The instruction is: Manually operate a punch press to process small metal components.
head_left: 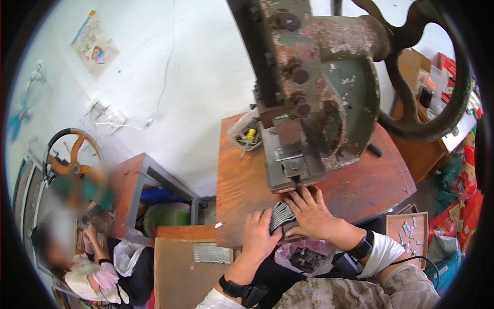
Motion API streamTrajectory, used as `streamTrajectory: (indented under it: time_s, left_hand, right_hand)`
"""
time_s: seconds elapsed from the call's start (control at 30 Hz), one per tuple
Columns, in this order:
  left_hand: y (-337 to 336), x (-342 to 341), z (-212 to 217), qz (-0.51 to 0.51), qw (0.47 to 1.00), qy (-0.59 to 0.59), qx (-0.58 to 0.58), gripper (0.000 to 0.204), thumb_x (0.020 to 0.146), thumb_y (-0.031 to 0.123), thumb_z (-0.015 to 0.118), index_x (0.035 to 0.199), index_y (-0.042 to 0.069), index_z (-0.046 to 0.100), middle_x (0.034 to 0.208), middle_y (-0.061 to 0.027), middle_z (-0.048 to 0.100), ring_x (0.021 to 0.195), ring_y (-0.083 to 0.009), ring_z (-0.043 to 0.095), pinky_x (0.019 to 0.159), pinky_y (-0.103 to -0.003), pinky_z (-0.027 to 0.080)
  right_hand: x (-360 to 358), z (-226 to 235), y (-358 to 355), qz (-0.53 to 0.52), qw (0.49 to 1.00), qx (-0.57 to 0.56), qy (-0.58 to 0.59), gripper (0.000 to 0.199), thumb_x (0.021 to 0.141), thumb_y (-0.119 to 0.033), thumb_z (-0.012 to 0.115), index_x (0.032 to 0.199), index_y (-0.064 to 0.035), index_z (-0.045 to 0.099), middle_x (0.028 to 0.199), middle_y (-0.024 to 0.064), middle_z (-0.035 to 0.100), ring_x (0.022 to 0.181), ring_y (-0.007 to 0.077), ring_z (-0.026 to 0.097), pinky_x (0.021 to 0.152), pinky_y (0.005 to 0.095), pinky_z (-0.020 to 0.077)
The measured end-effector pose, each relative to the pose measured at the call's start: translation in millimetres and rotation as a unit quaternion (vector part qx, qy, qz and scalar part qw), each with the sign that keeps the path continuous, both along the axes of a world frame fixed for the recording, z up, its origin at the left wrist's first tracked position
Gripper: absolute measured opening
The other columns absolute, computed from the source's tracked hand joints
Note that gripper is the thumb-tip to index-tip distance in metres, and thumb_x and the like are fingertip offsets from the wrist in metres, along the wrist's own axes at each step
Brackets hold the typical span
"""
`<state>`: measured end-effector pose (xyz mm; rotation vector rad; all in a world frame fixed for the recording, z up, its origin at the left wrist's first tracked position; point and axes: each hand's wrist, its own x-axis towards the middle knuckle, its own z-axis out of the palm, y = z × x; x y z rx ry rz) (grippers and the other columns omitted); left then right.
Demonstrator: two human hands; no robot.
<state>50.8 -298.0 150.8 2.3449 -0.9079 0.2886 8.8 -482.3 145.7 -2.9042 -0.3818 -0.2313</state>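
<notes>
Between my two hands, at the front edge of the wooden bench, lies a tight row of small grey metal pieces [281,216]. My left hand [260,232] is closed along the row's left side, thumb towards its near end. My right hand [311,213] is curved round the far and right sides, its fingertips close under the die of the press. Directly ahead stands a worn green hand press [293,139] with a metal die block [296,167]. Part of the row is hidden under my fingers.
The press's large handwheel [455,103] is at the right. A plastic tub with a yellow-handled screwdriver [250,135] stands left of the press. Below my hands is a bag of dark metal pieces [309,257]; a tray [419,221] lies right. Another person [87,262] sits at the left.
</notes>
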Motion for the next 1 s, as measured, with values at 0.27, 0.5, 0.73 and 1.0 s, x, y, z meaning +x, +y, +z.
streamTrajectory:
  time_s: [0.27,0.5,0.73,1.0]
  left_hand:
    - [-7.6,0.8,-21.8,-0.008,0.997,0.029,-0.076,0.05,0.071,0.018,0.071,0.113,-0.004,0.054,0.103,-0.0204,0.055,0.099,-0.0364,0.052,0.086,-0.042,0.044]
    - [40.8,6.1,63.8,0.095,0.857,0.418,-0.287,0.04,0.074,0.015,0.073,0.108,-0.004,0.064,0.087,-0.0069,0.067,0.071,-0.0101,0.06,0.063,-0.025,0.049]
    - [-31.2,56.1,99.5,0.142,0.952,0.181,-0.204,0.036,0.068,0.017,0.07,0.095,-0.007,0.066,0.078,-0.0165,0.067,0.068,-0.0216,0.063,0.064,-0.033,0.049]
    - [-124.5,98.8,72.6,0.191,0.972,-0.026,-0.137,0.032,0.062,0.022,0.072,0.081,-0.003,0.065,0.079,-0.0239,0.062,0.079,-0.0415,0.059,0.075,-0.047,0.047]
  right_hand:
    - [-14.7,-6.4,-32.9,-0.02,0.987,0.146,-0.062,0.071,0.063,-0.029,0.078,0.124,-0.0037,0.051,0.125,0.0181,0.051,0.121,0.0384,0.041,0.101,0.0509,0.0309]
    - [-29.6,3.5,-45.2,0.065,0.968,0.223,-0.098,0.045,0.064,-0.018,0.077,0.105,-0.0039,0.063,0.112,0.0145,0.058,0.111,0.0361,0.049,0.096,0.0446,0.0401]
    - [-42.6,-2.5,-52.1,0.033,0.975,0.169,-0.142,0.037,0.068,-0.021,0.073,0.101,-0.0061,0.065,0.113,0.0112,0.056,0.111,0.0317,0.048,0.093,0.0436,0.0407]
    - [-41.5,1.1,-49.2,0.06,0.972,0.167,-0.155,0.035,0.069,-0.022,0.071,0.099,-0.0059,0.064,0.112,0.0112,0.056,0.111,0.0298,0.049,0.094,0.0424,0.0399]
